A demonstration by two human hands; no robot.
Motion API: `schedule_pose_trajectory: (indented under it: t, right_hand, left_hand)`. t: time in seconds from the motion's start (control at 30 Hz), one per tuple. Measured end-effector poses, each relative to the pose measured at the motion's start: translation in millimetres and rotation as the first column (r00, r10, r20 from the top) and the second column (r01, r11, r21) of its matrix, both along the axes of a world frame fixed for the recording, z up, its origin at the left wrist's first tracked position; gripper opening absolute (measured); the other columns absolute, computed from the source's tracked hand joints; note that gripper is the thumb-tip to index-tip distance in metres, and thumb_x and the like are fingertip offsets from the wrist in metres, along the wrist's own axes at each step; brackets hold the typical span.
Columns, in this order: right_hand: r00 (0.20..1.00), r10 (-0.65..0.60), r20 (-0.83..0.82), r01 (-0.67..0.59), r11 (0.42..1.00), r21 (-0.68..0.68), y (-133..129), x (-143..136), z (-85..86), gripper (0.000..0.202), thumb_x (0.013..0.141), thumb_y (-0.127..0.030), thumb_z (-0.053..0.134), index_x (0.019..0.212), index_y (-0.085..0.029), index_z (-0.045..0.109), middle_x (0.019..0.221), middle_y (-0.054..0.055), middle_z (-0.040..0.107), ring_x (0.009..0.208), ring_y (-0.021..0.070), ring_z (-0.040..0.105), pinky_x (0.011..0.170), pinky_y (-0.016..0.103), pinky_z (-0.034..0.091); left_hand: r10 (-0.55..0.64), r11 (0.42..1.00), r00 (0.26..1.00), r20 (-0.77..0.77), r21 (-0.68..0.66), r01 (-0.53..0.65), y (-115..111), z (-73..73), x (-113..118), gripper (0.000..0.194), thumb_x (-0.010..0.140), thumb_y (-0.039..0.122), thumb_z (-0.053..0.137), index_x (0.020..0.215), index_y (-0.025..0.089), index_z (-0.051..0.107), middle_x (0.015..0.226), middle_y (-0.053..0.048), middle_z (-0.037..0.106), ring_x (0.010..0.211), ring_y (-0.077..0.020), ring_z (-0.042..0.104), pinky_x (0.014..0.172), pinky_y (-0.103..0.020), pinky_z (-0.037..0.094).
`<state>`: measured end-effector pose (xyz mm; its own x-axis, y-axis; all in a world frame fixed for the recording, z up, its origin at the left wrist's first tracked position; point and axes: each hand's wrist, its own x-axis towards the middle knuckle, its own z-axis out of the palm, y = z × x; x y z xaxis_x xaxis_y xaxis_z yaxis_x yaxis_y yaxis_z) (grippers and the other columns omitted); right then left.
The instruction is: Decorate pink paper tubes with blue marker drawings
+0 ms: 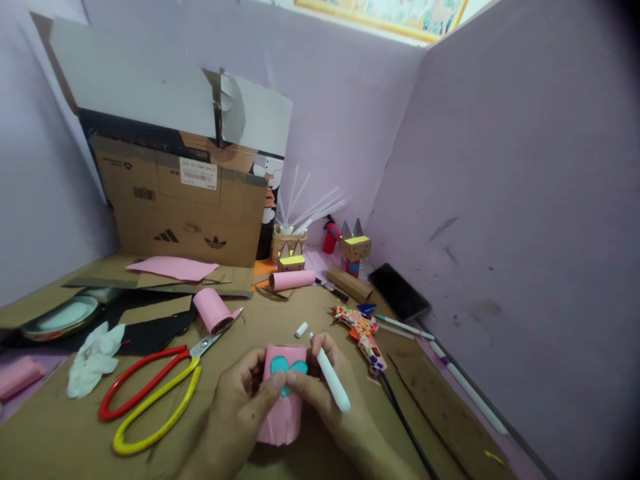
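Observation:
A pink paper-covered tube (280,423) is held upright between my two hands, low in the middle of the view. On its front lies a teal heart (281,365), with both my thumbs pressing on it. My left hand (245,393) wraps the tube's left side. My right hand (330,387) grips its right side and also keeps an uncapped white marker (331,377) between the fingers, tip pointing up and away. The marker's white cap (301,329) lies on the cardboard just beyond the tube.
Red-and-yellow-handled scissors (160,393) lie open at left, near a pink roll (213,310) and crumpled tissue (95,360). A patterned glue gun (363,333) with a black cable sits at right, before a phone (399,291). A cardboard box (185,207) stands behind.

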<state>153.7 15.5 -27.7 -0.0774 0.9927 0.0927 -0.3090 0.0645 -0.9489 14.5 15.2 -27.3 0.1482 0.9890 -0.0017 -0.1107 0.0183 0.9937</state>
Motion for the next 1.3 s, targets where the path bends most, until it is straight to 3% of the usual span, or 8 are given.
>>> schedule_pose_trajectory:
  t: [0.27,0.43,0.87,1.0,1.2,1.3]
  right_hand:
    - [0.998,0.055,0.017,-0.054,0.996,-0.07,1,4,-5.2,0.041,0.062,-0.033,0.075,0.076,-0.023,0.037,0.063,-0.007,0.042,0.055,0.0107,0.04,0.051,0.022,0.031]
    - [0.998,0.052,0.017,-0.05,0.994,-0.092,2,3,-7.3,0.042,0.061,-0.031,0.075,0.076,-0.023,0.037,0.062,-0.008,0.043,0.054,0.0102,0.04,0.051,0.022,0.028]
    - [0.996,0.013,0.09,-0.013,1.0,0.005,2,3,-6.6,0.039,0.063,-0.031,0.073,0.074,-0.023,0.036,0.061,-0.008,0.042,0.052,0.0096,0.038,0.049,0.021,0.028]
    - [0.997,-0.002,0.08,0.001,1.0,0.011,3,1,-6.8,0.043,0.06,-0.031,0.076,0.072,-0.024,0.036,0.06,-0.008,0.045,0.05,0.0098,0.039,0.048,0.021,0.029]
    - [0.998,-0.002,0.063,0.003,1.0,-0.007,2,1,-8.7,0.042,0.06,-0.03,0.076,0.073,-0.023,0.037,0.059,-0.007,0.048,0.051,0.0103,0.041,0.049,0.022,0.03]
    - [0.999,0.005,0.052,-0.003,1.0,-0.03,2,2,-8.3,0.043,0.059,-0.031,0.077,0.074,-0.023,0.037,0.063,-0.006,0.051,0.053,0.0115,0.045,0.051,0.023,0.032]
  left_hand:
    - [0.033,0.998,0.999,-0.035,-0.055,-0.035,3,11.2,2,0.037,0.063,0.041,0.071,0.085,0.012,0.062,0.083,-0.01,0.071,0.08,-0.0247,0.065,0.072,-0.032,0.051]
    - [0.004,0.994,1.0,0.001,-0.105,-0.004,3,8.9,3,0.037,0.063,0.036,0.071,0.089,0.011,0.061,0.088,-0.011,0.071,0.082,-0.0246,0.065,0.074,-0.033,0.051]
    - [-0.019,0.994,0.999,0.036,-0.105,0.023,1,10.2,1,0.036,0.061,0.037,0.073,0.087,0.012,0.065,0.087,-0.01,0.072,0.082,-0.0243,0.065,0.073,-0.031,0.051]
    - [-0.073,0.987,0.994,0.086,-0.137,0.084,2,9.7,0,0.041,0.061,0.036,0.074,0.094,0.013,0.066,0.091,-0.009,0.071,0.085,-0.024,0.064,0.076,-0.032,0.05]
    - [-0.124,0.977,0.992,0.029,-0.174,0.127,3,12.2,-1,0.038,0.061,0.04,0.074,0.086,0.012,0.071,0.074,-0.006,0.071,0.071,-0.0211,0.061,0.068,-0.03,0.048]
    - [-0.136,0.979,0.99,0.032,-0.147,0.139,3,10.8,-2,0.04,0.062,0.043,0.073,0.087,0.012,0.072,0.076,-0.007,0.071,0.073,-0.0213,0.062,0.071,-0.031,0.048]
